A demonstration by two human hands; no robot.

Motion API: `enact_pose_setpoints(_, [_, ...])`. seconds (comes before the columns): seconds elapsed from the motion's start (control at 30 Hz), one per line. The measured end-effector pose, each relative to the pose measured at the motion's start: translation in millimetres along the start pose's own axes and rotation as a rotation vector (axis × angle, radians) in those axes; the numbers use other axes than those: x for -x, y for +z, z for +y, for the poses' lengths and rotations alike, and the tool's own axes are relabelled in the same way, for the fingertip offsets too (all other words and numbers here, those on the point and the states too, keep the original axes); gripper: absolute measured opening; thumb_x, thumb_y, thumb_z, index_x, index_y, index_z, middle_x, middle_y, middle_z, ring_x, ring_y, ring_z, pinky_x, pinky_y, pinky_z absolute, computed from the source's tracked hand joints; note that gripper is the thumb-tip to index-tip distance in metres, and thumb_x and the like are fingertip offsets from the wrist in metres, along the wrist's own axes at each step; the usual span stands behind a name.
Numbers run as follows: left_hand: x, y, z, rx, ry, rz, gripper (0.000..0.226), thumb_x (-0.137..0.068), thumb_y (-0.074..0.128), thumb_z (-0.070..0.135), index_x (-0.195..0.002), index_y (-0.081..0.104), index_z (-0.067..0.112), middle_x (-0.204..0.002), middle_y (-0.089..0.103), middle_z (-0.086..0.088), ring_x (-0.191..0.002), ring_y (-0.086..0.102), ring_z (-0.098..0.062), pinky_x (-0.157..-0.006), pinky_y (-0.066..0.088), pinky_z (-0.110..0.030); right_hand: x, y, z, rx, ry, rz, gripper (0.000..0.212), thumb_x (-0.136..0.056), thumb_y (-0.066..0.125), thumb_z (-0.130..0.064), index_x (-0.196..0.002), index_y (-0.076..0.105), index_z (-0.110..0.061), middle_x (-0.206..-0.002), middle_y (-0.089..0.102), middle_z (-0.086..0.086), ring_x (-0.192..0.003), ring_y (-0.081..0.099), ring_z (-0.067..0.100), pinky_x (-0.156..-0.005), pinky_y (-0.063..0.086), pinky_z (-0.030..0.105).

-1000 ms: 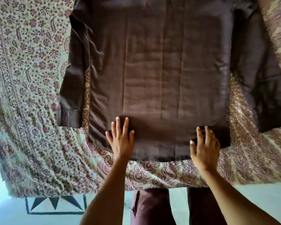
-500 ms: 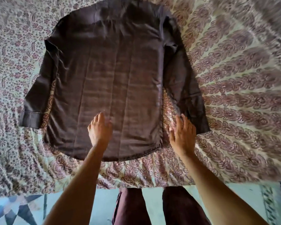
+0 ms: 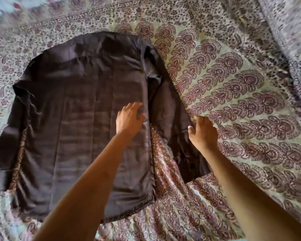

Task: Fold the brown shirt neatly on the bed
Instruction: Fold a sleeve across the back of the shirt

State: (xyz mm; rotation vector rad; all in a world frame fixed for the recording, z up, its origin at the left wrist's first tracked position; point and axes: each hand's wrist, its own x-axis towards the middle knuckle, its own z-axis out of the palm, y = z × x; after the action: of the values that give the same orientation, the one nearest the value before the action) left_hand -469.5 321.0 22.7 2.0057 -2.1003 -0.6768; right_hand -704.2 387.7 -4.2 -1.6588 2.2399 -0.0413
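Note:
The brown shirt (image 3: pixel 80 129) lies spread flat on the bed, collar end away from me, hem toward me. Its right sleeve (image 3: pixel 170 119) runs down beside the body, and its left sleeve (image 3: pixel 5 150) hangs out at the left edge. My left hand (image 3: pixel 129 119) rests flat on the body near its right side seam, fingers apart. My right hand (image 3: pixel 202 131) sits at the outer edge of the right sleeve with fingers spread and the thumb at the cloth edge. Whether it pinches the sleeve I cannot tell.
The bed is covered by a patterned sheet (image 3: pixel 241 101) with maroon paisley motifs on a pale ground. It stretches wide to the right and beyond the shirt. The front edge of the bed runs along the bottom of the view.
Both hands have moved up from the hem to the shirt's right side: the left onto the side seam, the right to the sleeve's outer edge. The camera view swung rightward.

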Motion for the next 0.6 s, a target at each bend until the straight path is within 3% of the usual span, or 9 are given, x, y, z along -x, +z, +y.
enact_pose_setpoints(0.13, [-53,10,3,0.006,0.024,-0.02,0.033,-0.085,0.056,0.018,-0.118,0.059,0.019,-0.12,0.058,-0.006,-0.108,0.056,-0.029,-0.086,0.047,-0.039,-28,19,-9,-0.039,0.117,-0.142,0.044,-0.088,0.053,-0.03,-0.123,0.043,-0.005,-0.117,0.052,0.02,-0.104,0.055,0.036,-0.077,0.047,0.039])
enact_pose_setpoints(0.2, [-78,16,6,0.006,0.035,-0.045,0.04,-0.086,0.055,0.018,-0.126,0.053,0.022,-0.128,0.053,-0.005,-0.112,0.054,-0.029,-0.086,0.046,-0.04,-39,29,-13,-0.061,0.198,-0.213,0.047,-0.089,0.055,-0.034,-0.124,0.042,-0.005,-0.119,0.052,0.018,-0.105,0.056,0.035,-0.074,0.048,0.038])
enact_pose_setpoints(0.27, [-103,27,7,-0.005,0.058,-0.108,0.054,-0.086,0.057,0.019,-0.137,0.041,0.027,-0.14,0.042,-0.003,-0.119,0.049,-0.029,-0.089,0.047,-0.044,-48,38,-11,-0.096,0.251,-0.201,0.036,-0.09,0.055,-0.03,-0.115,0.048,-0.006,-0.11,0.059,0.015,-0.099,0.06,0.032,-0.068,0.045,0.033])
enact_pose_setpoints(0.33, [-125,39,6,-0.029,0.07,-0.177,0.069,-0.085,0.061,0.02,-0.144,0.027,0.029,-0.149,0.028,-0.003,-0.127,0.042,-0.031,-0.092,0.046,-0.048,-54,44,-5,-0.229,0.232,-0.123,0.023,-0.092,0.053,-0.022,-0.105,0.054,-0.004,-0.097,0.063,0.012,-0.089,0.061,0.03,-0.062,0.039,0.026])
enact_pose_setpoints(0.43, [-150,52,4,-0.097,0.042,-0.221,0.082,-0.083,0.064,0.023,-0.148,0.014,0.028,-0.155,0.018,-0.001,-0.137,0.029,-0.029,-0.103,0.038,-0.051,-65,40,12,-0.533,0.237,0.098,0.018,-0.096,0.044,-0.013,-0.103,0.049,0.002,-0.076,0.051,0.005,-0.061,0.051,0.024,-0.046,0.028,0.015])
enact_pose_setpoints(0.5, [-159,59,6,-0.209,0.053,-0.237,0.083,-0.082,0.063,0.026,-0.148,0.013,0.025,-0.156,0.016,-0.001,-0.143,0.017,-0.023,-0.111,0.025,-0.05,-84,30,31,-0.621,0.273,0.242,0.023,-0.097,0.043,-0.016,-0.106,0.049,0.004,-0.076,0.051,0.004,-0.062,0.048,0.02,-0.043,0.027,0.012])
enact_pose_setpoints(0.6, [-163,67,11,-0.245,0.03,-0.282,0.081,-0.083,0.06,0.028,-0.149,0.013,0.024,-0.158,0.01,0.0,-0.145,0.009,-0.021,-0.114,0.015,-0.049,-123,11,66,-0.55,0.199,0.334,0.043,-0.095,0.042,-0.037,-0.1,0.058,0.003,-0.077,0.055,0.01,-0.067,0.049,0.02,-0.051,0.031,0.023])
